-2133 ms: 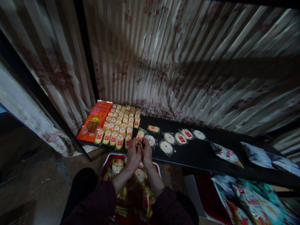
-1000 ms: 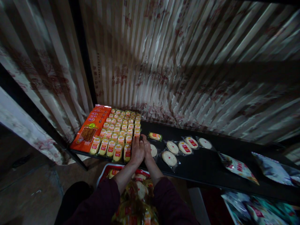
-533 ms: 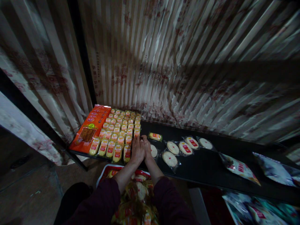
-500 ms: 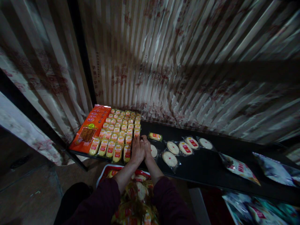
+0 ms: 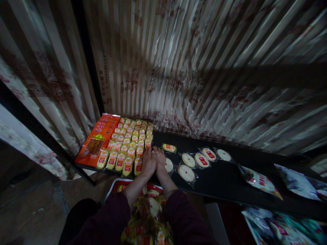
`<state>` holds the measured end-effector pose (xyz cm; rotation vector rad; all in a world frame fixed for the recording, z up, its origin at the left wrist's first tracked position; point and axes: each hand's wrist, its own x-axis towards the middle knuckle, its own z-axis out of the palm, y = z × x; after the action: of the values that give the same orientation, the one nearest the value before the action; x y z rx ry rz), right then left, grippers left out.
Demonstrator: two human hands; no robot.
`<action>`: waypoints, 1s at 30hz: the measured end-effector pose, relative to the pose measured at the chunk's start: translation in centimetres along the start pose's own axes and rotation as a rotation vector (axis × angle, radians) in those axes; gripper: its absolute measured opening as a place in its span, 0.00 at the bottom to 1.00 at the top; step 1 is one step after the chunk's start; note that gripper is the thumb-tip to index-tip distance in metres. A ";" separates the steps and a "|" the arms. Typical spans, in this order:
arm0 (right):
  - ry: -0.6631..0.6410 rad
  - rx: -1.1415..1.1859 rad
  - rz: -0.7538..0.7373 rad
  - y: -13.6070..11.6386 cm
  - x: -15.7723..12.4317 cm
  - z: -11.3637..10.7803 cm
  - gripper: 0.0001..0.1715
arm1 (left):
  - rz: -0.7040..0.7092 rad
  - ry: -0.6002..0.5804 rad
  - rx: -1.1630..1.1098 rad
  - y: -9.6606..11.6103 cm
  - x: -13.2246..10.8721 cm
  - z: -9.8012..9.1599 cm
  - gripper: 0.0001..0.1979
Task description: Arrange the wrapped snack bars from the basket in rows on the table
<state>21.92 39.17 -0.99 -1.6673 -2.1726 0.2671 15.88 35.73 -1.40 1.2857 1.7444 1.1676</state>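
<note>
Yellow packets (image 5: 127, 147): rows at centre-left of frame, on black shelf (image 5: 224, 180). Their rightmost column is covered by left hand (image 5: 148, 162) and right hand (image 5: 160, 159), laid flat, fingers stretched, nothing seen clasped. Risk judged: front row could be nudged off the shelf edge by uneven pressing; round cakes (image 5: 188, 160) alongside could be displaced.

Packets: we see yellow, red-labelled snack packets (image 5: 127, 144), flat in tight rows.
Place: left end of black shelf (image 5: 224, 177).

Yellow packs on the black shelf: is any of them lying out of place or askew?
Yes. One yellow pack lies alone and crosswise, right of the neat rows, just beyond the right hand.
</note>
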 end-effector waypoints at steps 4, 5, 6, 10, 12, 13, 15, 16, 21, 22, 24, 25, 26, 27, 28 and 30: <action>-0.066 -0.116 0.080 0.3 0.1 0.6 0.14 | 0.056 -0.010 0.056 -0.2 -0.1 -0.1 0.25; -0.087 -0.135 0.077 0.2 0.2 0.6 0.14 | 0.070 -0.012 0.063 -0.3 -0.1 -0.1 0.25; -0.107 -0.145 0.074 0.1 0.2 0.4 0.15 | 0.076 -0.015 0.065 -0.3 -0.2 -0.2 0.25; -0.163 -0.141 0.099 -0.2 0.2 -0.3 0.13 | 0.069 -0.025 0.064 -0.1 -0.2 -0.4 0.25; -0.161 -0.126 0.092 -0.2 -0.1 -0.5 0.14 | 0.068 -0.027 0.064 0.0 -0.2 -0.5 0.25; -0.149 -0.119 0.084 -0.2 -0.3 -0.5 0.14 | 0.066 -0.027 0.063 0.0 -0.2 -0.5 0.25; -0.112 -0.107 0.066 0.0 -0.9 -0.5 0.15 | 0.070 -0.022 0.064 -0.1 -0.3 -0.5 0.24; -0.090 -0.101 0.055 0.0 -1.2 -0.4 0.15 | 0.079 -0.018 0.065 -0.1 -0.4 -0.5 0.24; -0.057 -0.073 -0.040 0.1 -1.9 -0.3 0.20 | 0.105 -0.013 0.080 -0.4 -0.8 -0.3 0.24; -0.063 -0.070 -0.053 0.1 -1.8 -0.4 0.21 | 0.104 -0.017 0.086 -0.3 -0.9 -0.3 0.25; -0.073 -0.066 -0.063 -0.1 -1.8 -0.6 0.23 | 0.097 -0.031 0.089 -0.2 -1.0 -0.4 0.25; -0.077 -0.065 -0.064 -0.2 -1.7 -0.8 0.23 | 0.091 -0.038 0.086 -0.1 -1.0 -0.5 0.25; -0.079 -0.063 -0.063 -0.3 -1.8 -1.0 0.23 | 0.085 -0.043 0.080 0.1 -1.0 -0.6 0.24; -0.081 -0.059 -0.063 -0.5 -1.8 -1.2 0.23 | 0.081 -0.047 0.074 0.2 -1.0 -0.7 0.24; -0.081 -0.053 -0.060 -0.6 -1.9 -1.5 0.22 | 0.079 -0.050 0.068 0.3 -1.1 -0.8 0.24; -0.078 -0.041 -0.050 -0.7 -2.3 -2.0 0.22 | 0.084 -0.054 0.055 0.5 -1.3 -1.1 0.24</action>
<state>22.62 36.65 0.64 -1.6477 -2.2883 0.2795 15.49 34.27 -0.52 1.4221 1.7085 1.1281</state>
